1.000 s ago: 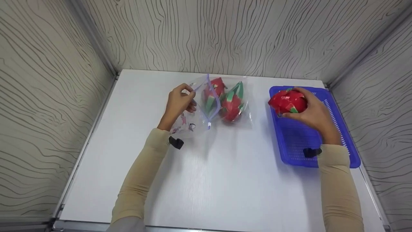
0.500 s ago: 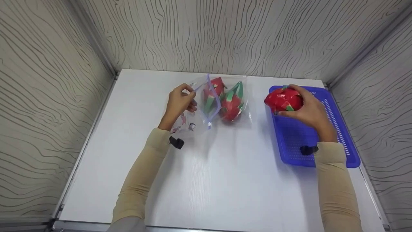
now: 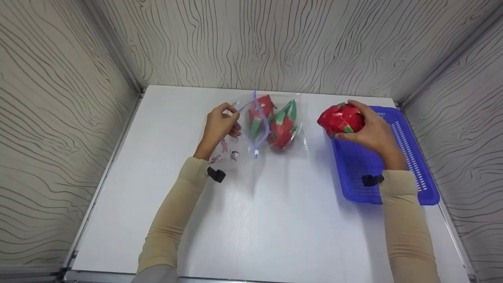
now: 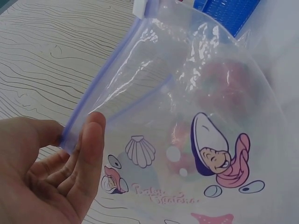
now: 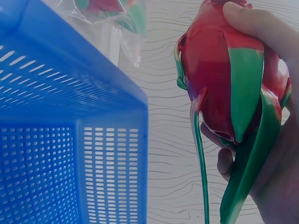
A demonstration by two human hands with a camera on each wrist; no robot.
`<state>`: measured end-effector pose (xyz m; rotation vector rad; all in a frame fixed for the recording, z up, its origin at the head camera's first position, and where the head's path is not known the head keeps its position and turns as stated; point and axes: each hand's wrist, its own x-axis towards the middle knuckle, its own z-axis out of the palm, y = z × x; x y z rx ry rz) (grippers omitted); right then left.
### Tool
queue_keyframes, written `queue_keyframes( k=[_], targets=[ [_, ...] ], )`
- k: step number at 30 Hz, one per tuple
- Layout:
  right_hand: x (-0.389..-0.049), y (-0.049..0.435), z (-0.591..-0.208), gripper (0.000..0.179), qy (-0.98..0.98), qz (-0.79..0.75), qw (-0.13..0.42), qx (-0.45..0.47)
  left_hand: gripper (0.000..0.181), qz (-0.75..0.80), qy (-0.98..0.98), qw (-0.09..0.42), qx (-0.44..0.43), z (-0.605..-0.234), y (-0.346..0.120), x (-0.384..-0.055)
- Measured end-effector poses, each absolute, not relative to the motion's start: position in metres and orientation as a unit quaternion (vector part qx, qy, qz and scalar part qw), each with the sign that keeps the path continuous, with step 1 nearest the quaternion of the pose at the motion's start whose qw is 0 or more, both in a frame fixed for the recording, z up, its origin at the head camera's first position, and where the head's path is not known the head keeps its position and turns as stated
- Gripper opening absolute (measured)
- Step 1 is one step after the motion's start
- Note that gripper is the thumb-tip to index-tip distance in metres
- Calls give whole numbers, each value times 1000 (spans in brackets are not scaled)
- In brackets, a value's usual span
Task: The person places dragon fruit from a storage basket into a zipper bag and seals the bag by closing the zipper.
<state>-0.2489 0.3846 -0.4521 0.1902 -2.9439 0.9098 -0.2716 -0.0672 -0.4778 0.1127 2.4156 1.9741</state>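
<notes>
My left hand (image 3: pixel 219 124) pinches the lilac zip edge of a clear zip bag (image 4: pixel 140 60) between thumb and fingers, and the bag's mouth gapes. Two red dragon fruits with green leaf tips lie inside, one dragon fruit (image 3: pixel 281 131) deeper in and another dragon fruit (image 3: pixel 260 112) nearer the mouth. Cartoon prints mark the bag's side in the left wrist view. With fingers and thumb curled round it, my right hand (image 3: pixel 375 131) holds a third dragon fruit (image 3: pixel 341 119) above the basket's left rim. Long green leaves (image 5: pixel 246 93) hang from that fruit in the right wrist view.
A blue slotted plastic basket (image 3: pixel 346 184) stands at the right of the white table (image 3: pixel 251 228). Wood-grain panels (image 3: pixel 275 43) wall in the back and both sides. A black wrist camera (image 3: pixel 216 174) sits at the left cuff.
My right hand has carried the dragon fruit left and slightly back, from over the basket to its left rim. The left hand and the bag stay in place.
</notes>
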Motion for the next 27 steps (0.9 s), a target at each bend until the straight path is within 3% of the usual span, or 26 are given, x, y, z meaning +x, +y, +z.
queue_keyframes(
  k=[27],
  targets=[
    [-259,357,-447,104,-950,297,47,84,10,645,762,9,47,-482,-62,-273]
  ],
)
